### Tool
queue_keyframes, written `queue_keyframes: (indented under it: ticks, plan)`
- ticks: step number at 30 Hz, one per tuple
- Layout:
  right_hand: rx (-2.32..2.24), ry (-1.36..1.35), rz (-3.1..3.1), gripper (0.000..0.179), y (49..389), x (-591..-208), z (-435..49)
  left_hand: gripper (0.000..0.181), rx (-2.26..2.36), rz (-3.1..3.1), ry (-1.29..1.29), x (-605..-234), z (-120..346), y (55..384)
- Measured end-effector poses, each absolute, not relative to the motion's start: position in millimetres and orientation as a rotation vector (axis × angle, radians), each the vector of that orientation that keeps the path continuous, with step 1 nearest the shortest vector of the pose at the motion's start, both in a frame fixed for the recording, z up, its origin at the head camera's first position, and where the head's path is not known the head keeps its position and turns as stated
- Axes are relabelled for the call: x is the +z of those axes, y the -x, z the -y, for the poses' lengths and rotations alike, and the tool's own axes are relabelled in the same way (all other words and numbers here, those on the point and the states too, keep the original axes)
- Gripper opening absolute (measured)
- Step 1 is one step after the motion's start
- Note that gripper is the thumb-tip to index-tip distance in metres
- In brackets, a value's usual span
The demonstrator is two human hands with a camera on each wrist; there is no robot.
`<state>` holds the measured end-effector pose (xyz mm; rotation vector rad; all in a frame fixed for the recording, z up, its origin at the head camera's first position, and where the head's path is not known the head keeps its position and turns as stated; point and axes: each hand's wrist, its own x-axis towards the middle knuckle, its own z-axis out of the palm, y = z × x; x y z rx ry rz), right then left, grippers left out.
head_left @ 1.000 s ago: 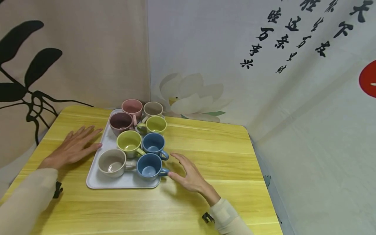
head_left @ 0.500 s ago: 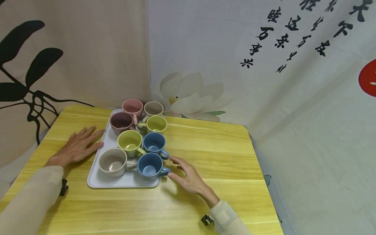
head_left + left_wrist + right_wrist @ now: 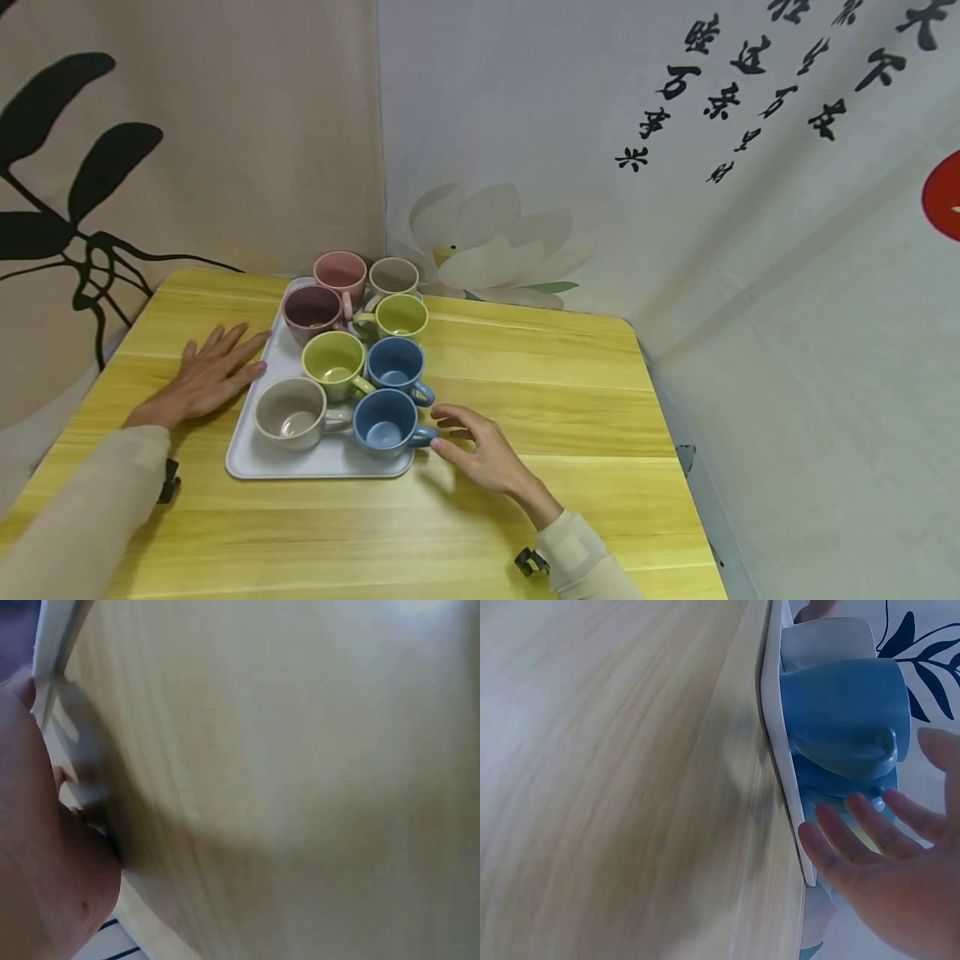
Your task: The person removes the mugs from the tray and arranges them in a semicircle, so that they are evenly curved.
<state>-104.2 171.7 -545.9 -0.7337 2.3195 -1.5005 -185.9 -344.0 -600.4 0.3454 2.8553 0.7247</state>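
Observation:
A white tray (image 3: 318,468) carries several mugs. At its near end stand a beige mug (image 3: 291,412) and a blue mug (image 3: 385,422), with a second blue mug (image 3: 395,364) behind. My left hand (image 3: 204,385) lies with fingers spread at the tray's left side, thumb and fingertips at the rim. To the right, my right hand (image 3: 480,454) holds nothing. Its thumb is close to the near blue mug's handle; whether they touch is unclear. In the right wrist view the fingers (image 3: 877,825) are apart and slightly bent beside the blue mugs.
Farther back on the tray are two yellow-green mugs (image 3: 333,365), a maroon mug (image 3: 312,311), a pink mug (image 3: 341,277) and a taupe mug (image 3: 393,277). A wooden table (image 3: 540,375) lies beneath. Printed cloth (image 3: 480,125) hangs behind the table's back edge.
My left hand has slid a little to the right, closer over the tray's rim. The right hand's fingers have bent slightly more. The mugs keep their arrangement on the tray.

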Motion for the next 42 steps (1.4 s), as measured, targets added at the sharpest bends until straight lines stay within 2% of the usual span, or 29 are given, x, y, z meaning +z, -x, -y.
queue_keyframes:
  ticks: [16,30,42]
  plan:
    - [-1.463,0.722,-2.327,0.025,103.2,-550.6,-167.7,0.069,0.759,-2.901,-0.351,-603.4,333.7,182.7]
    - [-1.503,0.659,-2.074,0.032,112.5,-550.8,-164.4,0.069,0.719,-2.888,-0.325,-601.3,335.8,184.3]
    - [-1.434,0.721,-2.097,0.033,118.2,-549.9,-158.2,0.069,0.727,-2.887,-0.313,-601.2,340.4,181.3]
